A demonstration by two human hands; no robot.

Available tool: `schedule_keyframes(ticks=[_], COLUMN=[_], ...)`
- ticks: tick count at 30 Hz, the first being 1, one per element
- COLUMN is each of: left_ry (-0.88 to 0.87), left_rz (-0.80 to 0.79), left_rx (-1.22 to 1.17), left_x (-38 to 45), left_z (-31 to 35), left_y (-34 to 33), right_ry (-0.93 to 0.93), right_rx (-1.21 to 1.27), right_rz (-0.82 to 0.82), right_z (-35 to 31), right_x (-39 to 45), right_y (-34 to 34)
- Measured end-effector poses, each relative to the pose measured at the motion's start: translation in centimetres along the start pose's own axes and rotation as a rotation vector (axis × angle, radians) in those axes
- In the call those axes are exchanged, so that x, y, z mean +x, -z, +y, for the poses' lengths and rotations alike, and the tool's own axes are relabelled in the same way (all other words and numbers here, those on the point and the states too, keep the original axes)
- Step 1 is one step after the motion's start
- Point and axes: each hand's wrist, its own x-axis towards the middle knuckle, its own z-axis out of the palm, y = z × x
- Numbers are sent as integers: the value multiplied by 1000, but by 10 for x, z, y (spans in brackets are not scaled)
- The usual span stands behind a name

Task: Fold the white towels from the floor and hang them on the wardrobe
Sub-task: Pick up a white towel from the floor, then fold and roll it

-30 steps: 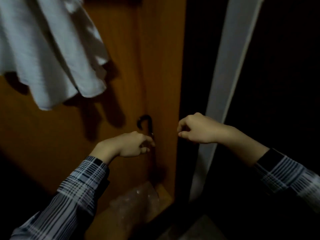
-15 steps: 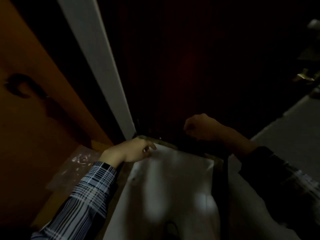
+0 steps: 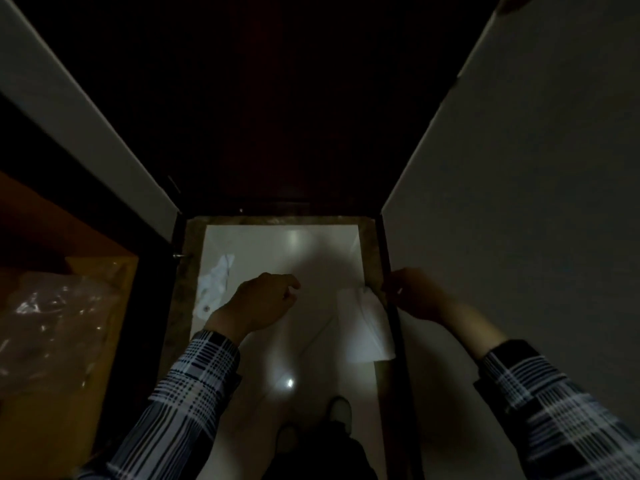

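A white towel [image 3: 367,327] lies flat on the pale floor tiles [image 3: 294,258] by the right wall. A second, crumpled white towel [image 3: 214,285] lies near the floor's left edge. My left hand [image 3: 256,303] hovers over the middle of the floor between them, fingers loosely curled, holding nothing. My right hand [image 3: 412,292] hangs just right of the flat towel's upper corner, also loosely curled and empty. A corner of the orange wardrobe [image 3: 69,237] shows at the left; any towel hung on it is out of view.
A dark door [image 3: 277,116] closes off the narrow passage ahead, with a white frame [image 3: 86,116] on the left and a grey wall [image 3: 519,168] on the right. Crinkled clear plastic [image 3: 52,323] lies in the wardrobe's bottom. My shoes [image 3: 339,410] stand on the tiles below.
My view has swung from the wardrobe door with its hanging towel down to the floor. Both hands stayed loosely curled and empty; the two floor towels have come into sight.
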Motion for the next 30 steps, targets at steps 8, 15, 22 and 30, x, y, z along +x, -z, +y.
schedule_keyframes(ticks=[8,15,22,30], left_ry=[59,96,61,-7], left_rz=[-24,32,46,-58], left_rx=[-37,-21,59,357], left_x=[33,77,135,200], left_z=[-18,-40,-65,-91], left_y=[-154,-284,-388,-431], right_ry=[-54,-98,-115,12], right_rx=[-2,103,147,55], right_rz=[-74,-25,-49,39], right_z=[91,184,264,326], right_x=[40,91,171,261], right_y=[-147,-294,-429,-532])
